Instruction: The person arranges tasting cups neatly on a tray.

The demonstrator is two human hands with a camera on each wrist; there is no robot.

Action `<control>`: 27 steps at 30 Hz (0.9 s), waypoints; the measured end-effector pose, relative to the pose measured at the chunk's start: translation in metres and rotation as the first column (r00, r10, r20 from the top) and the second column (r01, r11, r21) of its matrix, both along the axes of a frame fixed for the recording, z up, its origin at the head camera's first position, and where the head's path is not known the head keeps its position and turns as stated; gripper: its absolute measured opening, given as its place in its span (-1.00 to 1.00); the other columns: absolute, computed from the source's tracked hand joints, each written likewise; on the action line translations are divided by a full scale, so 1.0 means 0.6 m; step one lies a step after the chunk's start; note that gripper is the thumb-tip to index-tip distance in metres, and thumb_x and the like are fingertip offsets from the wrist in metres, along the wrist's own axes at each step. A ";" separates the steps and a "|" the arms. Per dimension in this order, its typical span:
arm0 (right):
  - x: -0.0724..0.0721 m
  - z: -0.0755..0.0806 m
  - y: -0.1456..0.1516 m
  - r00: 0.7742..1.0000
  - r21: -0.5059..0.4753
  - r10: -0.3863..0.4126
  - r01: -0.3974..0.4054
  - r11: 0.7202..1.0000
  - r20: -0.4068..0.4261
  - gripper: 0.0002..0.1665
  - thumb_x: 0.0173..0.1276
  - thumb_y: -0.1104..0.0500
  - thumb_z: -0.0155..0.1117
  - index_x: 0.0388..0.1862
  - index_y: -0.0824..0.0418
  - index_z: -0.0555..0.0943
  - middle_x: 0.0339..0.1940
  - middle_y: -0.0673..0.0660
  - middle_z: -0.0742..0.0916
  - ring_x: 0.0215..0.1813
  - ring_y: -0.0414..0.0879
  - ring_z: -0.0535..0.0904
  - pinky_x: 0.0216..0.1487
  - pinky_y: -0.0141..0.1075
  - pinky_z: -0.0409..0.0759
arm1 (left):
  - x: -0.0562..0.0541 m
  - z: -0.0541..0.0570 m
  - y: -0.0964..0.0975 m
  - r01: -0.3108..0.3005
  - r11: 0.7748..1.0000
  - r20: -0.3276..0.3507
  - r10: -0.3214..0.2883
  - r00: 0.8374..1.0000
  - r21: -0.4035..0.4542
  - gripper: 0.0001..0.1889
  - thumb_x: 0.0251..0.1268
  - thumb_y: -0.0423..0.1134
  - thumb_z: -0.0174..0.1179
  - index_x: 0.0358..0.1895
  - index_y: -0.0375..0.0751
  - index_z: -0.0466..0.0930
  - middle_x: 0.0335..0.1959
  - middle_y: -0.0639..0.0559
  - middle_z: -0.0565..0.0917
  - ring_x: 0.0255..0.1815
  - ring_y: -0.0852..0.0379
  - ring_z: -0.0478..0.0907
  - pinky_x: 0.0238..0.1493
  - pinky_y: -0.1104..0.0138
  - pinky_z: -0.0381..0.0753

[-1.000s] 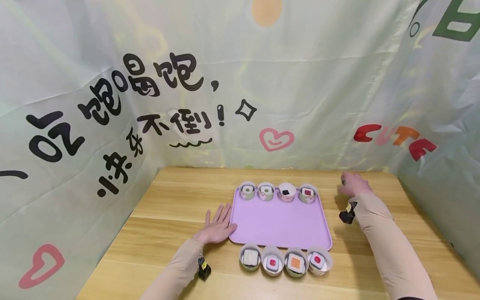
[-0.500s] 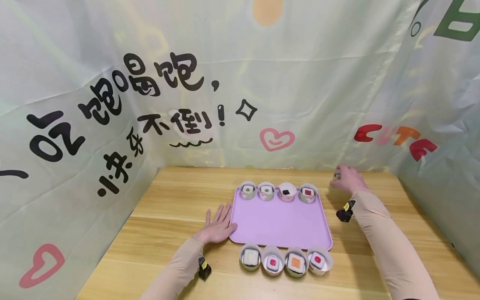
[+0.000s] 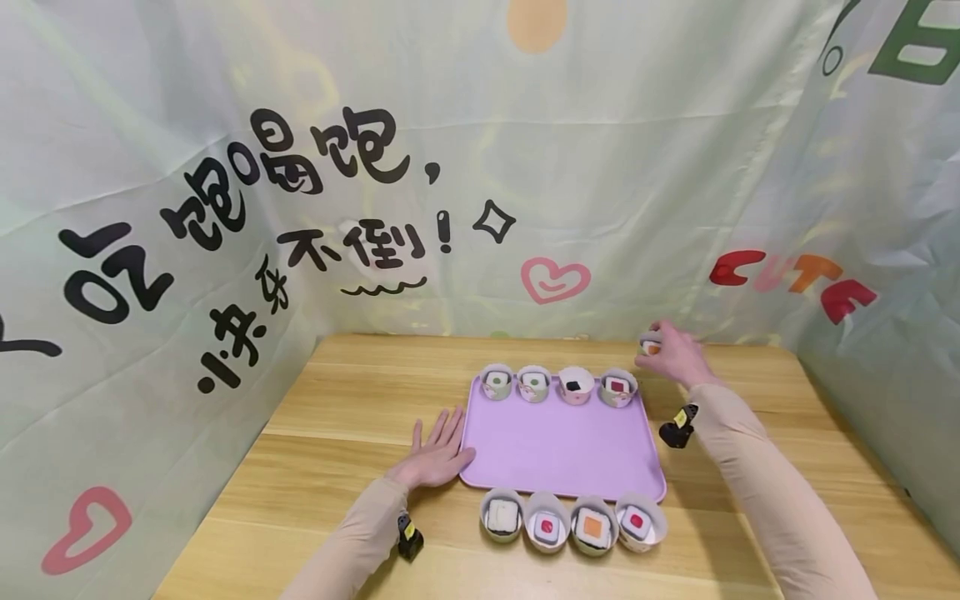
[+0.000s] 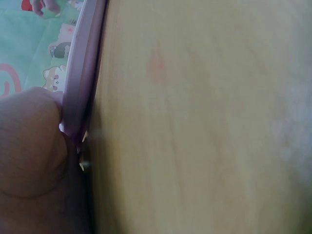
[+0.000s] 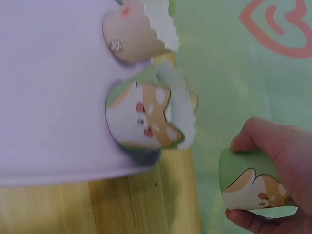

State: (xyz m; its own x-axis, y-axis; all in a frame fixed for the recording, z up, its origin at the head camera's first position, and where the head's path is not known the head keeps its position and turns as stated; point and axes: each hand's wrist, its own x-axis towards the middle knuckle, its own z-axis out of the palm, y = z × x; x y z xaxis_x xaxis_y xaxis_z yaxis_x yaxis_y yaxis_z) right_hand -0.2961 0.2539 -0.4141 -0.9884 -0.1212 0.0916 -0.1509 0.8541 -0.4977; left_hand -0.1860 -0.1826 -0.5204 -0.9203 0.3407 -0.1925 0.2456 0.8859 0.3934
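My right hand [image 3: 679, 358] grips a small green paper cake cup [image 5: 247, 178] with a dog face printed on it. In the head view, something orange and white shows inside this cup, which is raised beyond the far right corner of the lilac tray [image 3: 562, 442]. Thumb and fingers pinch opposite sides of its wall. My left hand [image 3: 433, 461] lies flat with fingers spread on the table at the tray's left edge, its thumb overlapping the rim. Along the tray's far edge stand several similar cups, the rightmost cup [image 5: 141, 114] being nearest to the held one.
Several more paper cups [image 3: 592, 527] with sushi-like square pieces stand in a row in front of the tray's near edge. A wooden table [image 3: 360, 375] carries everything. Printed cloth [image 3: 637, 208] hangs behind and at both sides.
My right hand has moved left toward the tray's far right corner, bringing the cup with it; the cup's orange filling now shows. The left hand and tray stay put.
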 end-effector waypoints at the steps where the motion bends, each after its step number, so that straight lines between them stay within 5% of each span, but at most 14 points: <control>1: 0.000 0.000 -0.004 1.000 -0.003 0.003 -0.003 1.000 -0.016 -0.26 0.23 0.05 0.35 0.25 0.40 0.32 0.01 0.49 0.65 -0.06 0.32 0.62 -0.13 0.05 0.58 | 0.000 0.000 0.000 0.000 1.000 0.001 0.000 1.000 0.000 -0.23 0.59 0.18 -0.29 0.65 -0.16 -0.23 0.70 0.04 -0.28 0.72 -0.04 -0.40 0.56 -0.23 -0.62; 9: 0.003 0.007 -0.044 0.995 -0.051 0.036 -0.040 0.998 -0.089 -0.32 0.21 0.05 0.39 0.19 0.36 0.38 -0.10 0.44 0.68 -0.20 0.21 0.65 -0.31 -0.19 0.56 | 0.001 0.000 0.001 -0.002 1.000 -0.008 0.002 1.000 -0.007 -0.23 0.60 0.19 -0.30 0.65 -0.16 -0.22 0.71 0.03 -0.28 0.72 -0.05 -0.39 0.56 -0.24 -0.60; 27: 0.016 0.021 -0.140 0.985 -0.129 0.095 -0.114 0.985 -0.147 -0.31 0.19 0.04 0.50 0.19 0.28 0.41 -0.11 0.36 0.73 -0.20 0.16 0.67 -0.30 -0.24 0.59 | 0.006 0.006 0.003 -0.006 1.000 0.001 0.006 1.000 0.010 -0.23 0.60 0.18 -0.29 0.65 -0.17 -0.22 0.71 0.03 -0.27 0.72 -0.04 -0.40 0.57 -0.23 -0.61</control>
